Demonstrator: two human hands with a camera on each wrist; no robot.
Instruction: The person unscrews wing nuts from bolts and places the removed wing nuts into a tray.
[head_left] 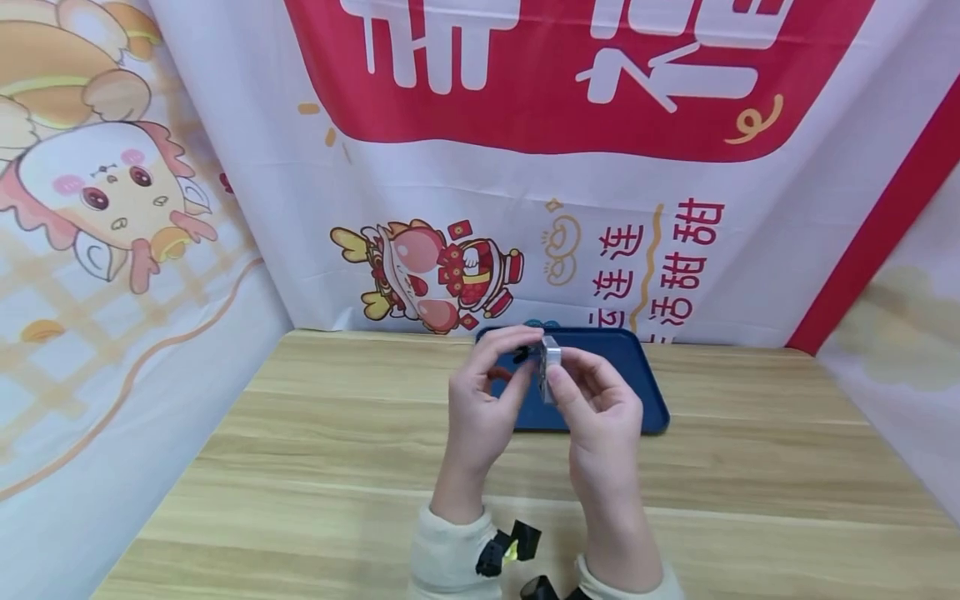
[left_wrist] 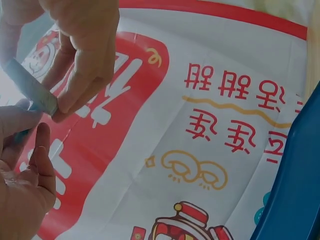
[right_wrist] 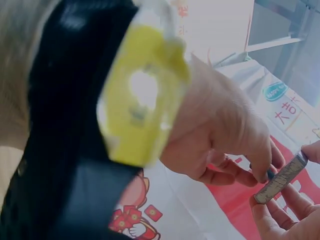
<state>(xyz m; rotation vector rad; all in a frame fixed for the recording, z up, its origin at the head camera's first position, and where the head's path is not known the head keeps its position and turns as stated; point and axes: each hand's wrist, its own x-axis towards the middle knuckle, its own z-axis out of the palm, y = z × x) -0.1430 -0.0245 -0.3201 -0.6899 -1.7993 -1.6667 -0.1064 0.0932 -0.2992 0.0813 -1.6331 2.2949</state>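
Note:
Above a blue tray [head_left: 600,422], both hands meet at a small flat silver metal block [head_left: 551,371]. The right hand [head_left: 606,421] grips it by its edges between thumb and fingers; in the left wrist view the block [left_wrist: 32,87] looks like a thick rectangular bar. From the other side, the left hand [head_left: 480,408] pinches a small dark piece [head_left: 522,354] against the block's face. This piece [right_wrist: 271,174] looks bluish in the right wrist view; fingers hide most of it, so its kind is unclear.
The tray lies on a wood-grain table [head_left: 337,467], near a white and red printed cloth [head_left: 450,183] hanging behind. A second printed cloth [head_left: 112,292] hangs at left. A black strap with a yellow tag [right_wrist: 145,95] sits on the left wrist.

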